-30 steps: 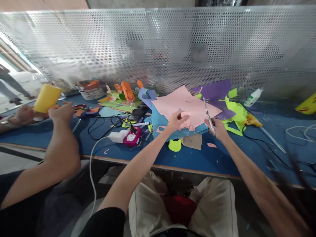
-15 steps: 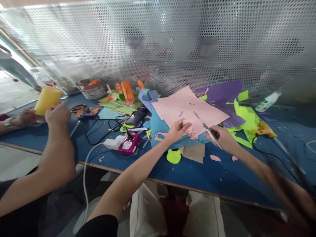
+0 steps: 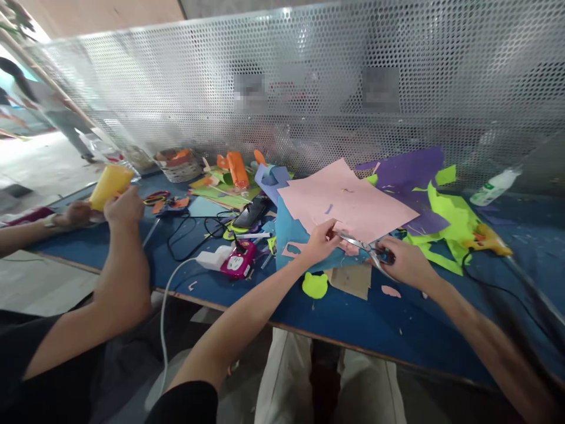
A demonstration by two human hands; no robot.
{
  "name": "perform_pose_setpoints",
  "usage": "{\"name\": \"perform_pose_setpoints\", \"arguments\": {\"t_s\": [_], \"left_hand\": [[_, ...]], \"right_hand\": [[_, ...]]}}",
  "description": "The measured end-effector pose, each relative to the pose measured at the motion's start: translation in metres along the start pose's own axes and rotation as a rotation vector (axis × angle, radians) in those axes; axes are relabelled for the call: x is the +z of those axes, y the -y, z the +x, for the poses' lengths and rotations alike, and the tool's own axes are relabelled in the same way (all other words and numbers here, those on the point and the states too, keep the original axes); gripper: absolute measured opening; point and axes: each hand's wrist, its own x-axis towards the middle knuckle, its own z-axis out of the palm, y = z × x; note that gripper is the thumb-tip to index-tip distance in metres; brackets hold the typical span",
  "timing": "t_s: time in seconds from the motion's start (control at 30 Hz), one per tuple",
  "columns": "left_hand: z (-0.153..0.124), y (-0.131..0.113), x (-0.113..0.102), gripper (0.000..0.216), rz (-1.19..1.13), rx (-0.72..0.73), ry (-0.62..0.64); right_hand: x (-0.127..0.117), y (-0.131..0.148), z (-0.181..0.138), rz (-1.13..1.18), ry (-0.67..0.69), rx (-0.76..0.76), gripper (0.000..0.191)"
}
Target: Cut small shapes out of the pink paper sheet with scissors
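My left hand (image 3: 324, 240) is closed on a small piece of pink paper (image 3: 338, 226), mostly hidden by the fingers. My right hand (image 3: 404, 257) grips a pair of scissors (image 3: 362, 245), whose blades point left and reach the pink piece by my left fingertips. Behind both hands lies a large pink sheet (image 3: 348, 191), on top of blue paper (image 3: 286, 232). Close below my left hand are a bright yellow-green bear-head cutout (image 3: 315, 285) and a brown piece of card (image 3: 353, 280).
At left, another person's hands (image 3: 123, 206) hold a yellow cylinder (image 3: 111, 184). A magenta power adapter (image 3: 238, 259), black phone (image 3: 251, 213), white glue bottle (image 3: 495, 185) and yellow glue gun (image 3: 489, 240) lie around. A perforated metal panel (image 3: 309, 88) closes off the back.
The scissors have swung down and left, from pointing up over the large pink sheet to meeting the small piece at my left hand. The camera view has shifted slightly.
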Motion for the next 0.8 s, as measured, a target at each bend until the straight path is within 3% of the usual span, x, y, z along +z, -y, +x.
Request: {"name": "perform_pose_setpoints", "arguments": {"t_s": [0.17,0.33,0.53,0.6,0.7,0.8], "left_hand": [[-0.003,0.001,0.005,0.037,-0.051,0.033,-0.035],[-0.005,0.003,0.009,0.046,-0.117,-0.032,-0.161],[-0.009,-0.007,0.012,0.055,-0.162,-0.069,-0.287],[-0.016,-0.016,0.017,0.053,-0.136,-0.039,-0.259],[-0.027,-0.030,0.029,0.048,-0.156,-0.020,-0.115],[-0.033,-0.041,0.044,0.048,-0.452,-0.148,-0.157]], "right_hand": [[0.000,0.007,0.009,0.007,-0.012,0.047,0.030],[0.007,0.013,0.020,0.061,-0.004,0.058,0.038],[0.014,-0.003,0.012,0.095,-0.067,0.063,0.038],[0.011,-0.016,0.004,0.098,-0.067,0.049,0.036],[0.005,-0.038,-0.005,0.111,-0.048,0.001,0.034],[0.001,-0.054,-0.008,0.063,-0.101,0.011,0.031]]}}
